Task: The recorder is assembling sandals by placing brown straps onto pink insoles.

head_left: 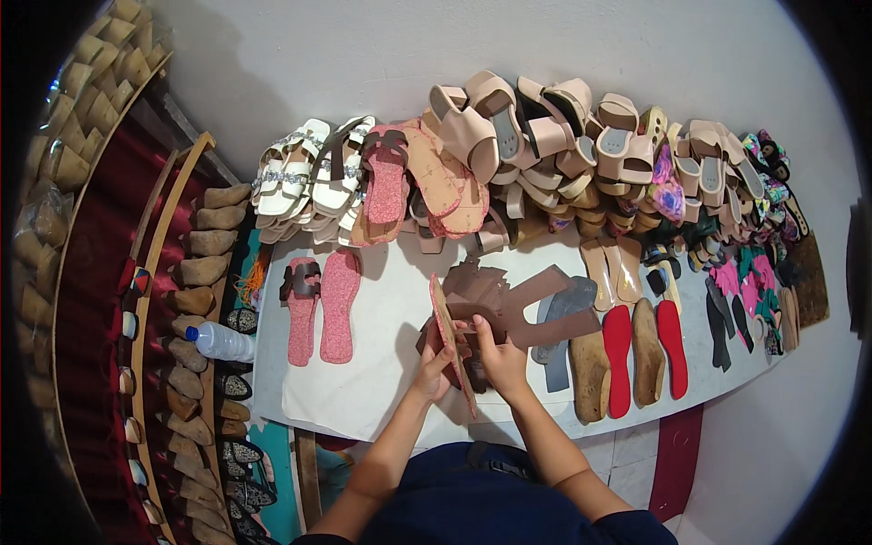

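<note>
Pink sole (451, 341) upright between both hands, left hand (433, 365) and right hand (499, 359) grips clamped on it

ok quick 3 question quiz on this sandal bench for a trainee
1. True or false: both hands grip the pink insole.
2. What lies beside the wooden lasts along the bench's left edge?
A. plastic bottle
B. hammer
C. scissors
3. What colour are the flat soles between the wooden lasts on the right?

Key:
1. True: left hand and right hand both hold it on edge.
2. A, plastic bottle.
3. Red: red soles, wooden lasts.
</note>
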`<state>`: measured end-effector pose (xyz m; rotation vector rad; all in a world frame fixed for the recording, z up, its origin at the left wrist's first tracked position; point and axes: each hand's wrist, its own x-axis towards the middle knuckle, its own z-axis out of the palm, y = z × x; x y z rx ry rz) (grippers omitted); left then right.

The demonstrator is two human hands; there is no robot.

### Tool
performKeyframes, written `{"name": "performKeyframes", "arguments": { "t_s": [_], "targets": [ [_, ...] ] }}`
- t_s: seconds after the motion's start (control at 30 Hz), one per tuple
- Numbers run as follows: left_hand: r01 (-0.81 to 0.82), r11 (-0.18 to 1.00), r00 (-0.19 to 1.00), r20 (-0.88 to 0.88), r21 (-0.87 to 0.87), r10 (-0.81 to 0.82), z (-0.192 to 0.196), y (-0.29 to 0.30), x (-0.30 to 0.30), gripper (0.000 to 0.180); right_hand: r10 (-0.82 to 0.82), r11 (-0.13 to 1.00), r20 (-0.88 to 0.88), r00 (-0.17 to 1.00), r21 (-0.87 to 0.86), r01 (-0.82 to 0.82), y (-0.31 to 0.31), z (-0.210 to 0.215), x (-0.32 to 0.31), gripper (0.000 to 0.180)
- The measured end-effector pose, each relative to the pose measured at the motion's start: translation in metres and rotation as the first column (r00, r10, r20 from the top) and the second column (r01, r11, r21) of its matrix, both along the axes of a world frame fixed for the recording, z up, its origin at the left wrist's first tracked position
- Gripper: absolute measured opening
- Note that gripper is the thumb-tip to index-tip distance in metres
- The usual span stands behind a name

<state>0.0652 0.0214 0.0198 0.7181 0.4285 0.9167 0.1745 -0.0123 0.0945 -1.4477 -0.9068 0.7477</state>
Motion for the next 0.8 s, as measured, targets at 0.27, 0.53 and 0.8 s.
{"name": "performKeyframes", "arguments": {
  "t_s": [0.27, 0.53, 0.8],
  "targets": [
    [-0.024, 0.998, 0.998, -0.064, -0.05, 0.021, 0.004, -0.002, 0.002, 0.061, 0.055, 0.998, -0.079, 0.995, -0.021, -0.057, 0.003, -0.02, -0.007, 0.022],
    [-0.023, 0.999, 0.999, -0.042, -0.038, 0.021, 0.001, 0.0, 0.002, 0.068, 0.092, 0.995, -0.108, 0.99, -0.027, -0.095, 0.001, -0.016, -0.01, 0.024],
    [-0.057, 0.997, 0.995, -0.084, -0.05, 0.053, 0.0, 0.002, 0.005, 0.07, 0.134, 0.991, -0.063, 0.989, -0.014, -0.135, 0.002, -0.014, -0.009, 0.028]
  ]
}}
